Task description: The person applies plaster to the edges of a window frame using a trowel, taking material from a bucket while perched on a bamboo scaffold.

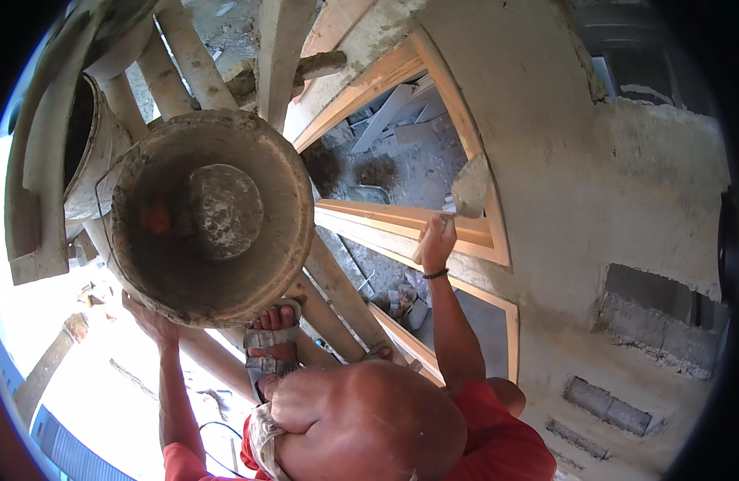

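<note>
My right hand (437,243) is closed round the handle of a trowel (471,189). Its mortar-smeared blade lies against the corner of a wooden frame (457,104) set in the wall. At the left, a large mortar-crusted bucket (287,264) has wet residue at its bottom and a thin wire handle. My left hand (154,322) is at the bucket's near left side, beside the rim. The bucket hides part of its fingers, so what they grip is unclear.
I am on a scaffold of planks (337,309), my sandalled foot (271,346) beside the bucket. A second bucket (105,164) stands at the far left. An upright post (283,60) rises beyond. The plastered wall (562,184) has several recesses. Debris lies below, between planks and through the frame.
</note>
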Motion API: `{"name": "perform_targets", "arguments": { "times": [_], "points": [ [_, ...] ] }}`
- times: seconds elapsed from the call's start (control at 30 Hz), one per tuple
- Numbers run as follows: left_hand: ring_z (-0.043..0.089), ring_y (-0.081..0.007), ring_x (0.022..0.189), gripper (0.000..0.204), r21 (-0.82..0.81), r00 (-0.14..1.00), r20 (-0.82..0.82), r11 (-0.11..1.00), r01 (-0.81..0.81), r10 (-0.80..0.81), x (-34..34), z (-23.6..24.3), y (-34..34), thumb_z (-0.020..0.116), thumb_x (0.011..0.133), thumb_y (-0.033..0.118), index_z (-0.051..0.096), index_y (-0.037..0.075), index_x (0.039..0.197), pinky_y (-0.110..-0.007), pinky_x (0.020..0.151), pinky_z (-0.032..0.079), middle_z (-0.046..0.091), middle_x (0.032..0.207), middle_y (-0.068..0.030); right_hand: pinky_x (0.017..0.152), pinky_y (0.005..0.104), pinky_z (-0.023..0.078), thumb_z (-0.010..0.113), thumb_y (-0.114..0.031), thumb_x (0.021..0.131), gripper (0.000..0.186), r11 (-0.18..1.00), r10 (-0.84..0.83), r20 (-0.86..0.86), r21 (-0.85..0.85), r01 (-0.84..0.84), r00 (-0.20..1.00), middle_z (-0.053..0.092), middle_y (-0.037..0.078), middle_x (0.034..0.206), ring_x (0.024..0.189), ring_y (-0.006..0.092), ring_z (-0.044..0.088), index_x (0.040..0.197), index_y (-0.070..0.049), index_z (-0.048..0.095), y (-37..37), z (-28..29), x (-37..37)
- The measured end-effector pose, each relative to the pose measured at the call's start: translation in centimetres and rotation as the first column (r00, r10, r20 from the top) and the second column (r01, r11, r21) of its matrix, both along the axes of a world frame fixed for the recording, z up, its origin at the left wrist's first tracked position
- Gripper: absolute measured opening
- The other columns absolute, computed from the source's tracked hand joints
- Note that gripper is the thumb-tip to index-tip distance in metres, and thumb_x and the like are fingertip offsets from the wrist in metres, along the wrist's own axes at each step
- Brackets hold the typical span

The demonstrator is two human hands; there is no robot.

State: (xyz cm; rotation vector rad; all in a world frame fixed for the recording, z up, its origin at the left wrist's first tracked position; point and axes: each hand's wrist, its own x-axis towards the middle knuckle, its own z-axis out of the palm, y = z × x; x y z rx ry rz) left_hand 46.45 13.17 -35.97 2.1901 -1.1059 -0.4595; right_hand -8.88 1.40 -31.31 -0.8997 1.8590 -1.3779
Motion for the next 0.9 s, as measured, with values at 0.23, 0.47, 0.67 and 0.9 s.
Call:
{"name": "perform_targets", "arguments": {
  "times": [0.23, 0.47, 0.67, 0.9],
  "points": [
    [0.046, -0.0458, 0.121, 0.104, 0.021, 0.997, -0.005, 0.997, -0.073, 0.074, -0.2, -0.2, -0.3, 0.038, 0.084, 0.081, 0.032, -0.005, 0.141, -0.052, 0.102, 0.035, 0.045, 0.131, -0.0297, 0.045, 0.0312, 0.043, 0.06, -0.028, 0.096, 0.03, 0.995, 0.063, -0.178, 0.085, -0.048, 0.982, 0.055, 0.005, 0.064, 0.054, 0.0125, 0.053, 0.085, -0.001, 0.053, -7.4, -1.4, 1.8],
    [0.045, -0.0467, 0.123, 0.094, 0.073, 0.994, -0.005, 0.992, -0.107, 0.108, -0.8, 1.0, -0.8, 0.039, 0.089, 0.074, 0.031, -0.004, 0.142, -0.051, 0.103, 0.035, 0.044, 0.134, -0.0299, 0.045, 0.0363, 0.043, 0.06, -0.03, 0.096, 0.034, 1.0, 0.004, -0.272, -0.002, -0.005, 0.962, 0.058, 0.01, 0.066, 0.049, 0.0164, 0.051, 0.086, 0.002, 0.054, -2.7, -3.7, -0.8],
    [0.045, -0.0464, 0.124, 0.092, 0.078, 0.993, -0.016, 0.99, -0.116, 0.118, -1.1, 0.5, -1.0, 0.04, 0.091, 0.071, 0.031, -0.004, 0.142, -0.051, 0.103, 0.035, 0.044, 0.136, -0.0303, 0.044, 0.0349, 0.041, 0.058, -0.026, 0.097, 0.029, 1.0, 0.007, -0.241, 0.028, -0.001, 0.971, 0.056, 0.008, 0.063, 0.046, 0.0152, 0.048, 0.085, 0.0, 0.054, -5.1, -2.8, -0.3],
    [0.046, -0.0466, 0.122, 0.09, 0.053, 0.994, 0.026, 0.992, -0.11, 0.109, -1.2, 1.2, -0.8, 0.039, 0.092, 0.07, 0.031, -0.005, 0.142, -0.052, 0.102, 0.036, 0.044, 0.134, -0.0311, 0.043, 0.0321, 0.04, 0.057, -0.026, 0.097, 0.029, 0.997, 0.036, -0.174, 0.076, -0.023, 0.984, 0.055, 0.005, 0.063, 0.047, 0.0124, 0.047, 0.082, -0.002, 0.051, -7.2, -1.9, 2.4]
  ]
}}
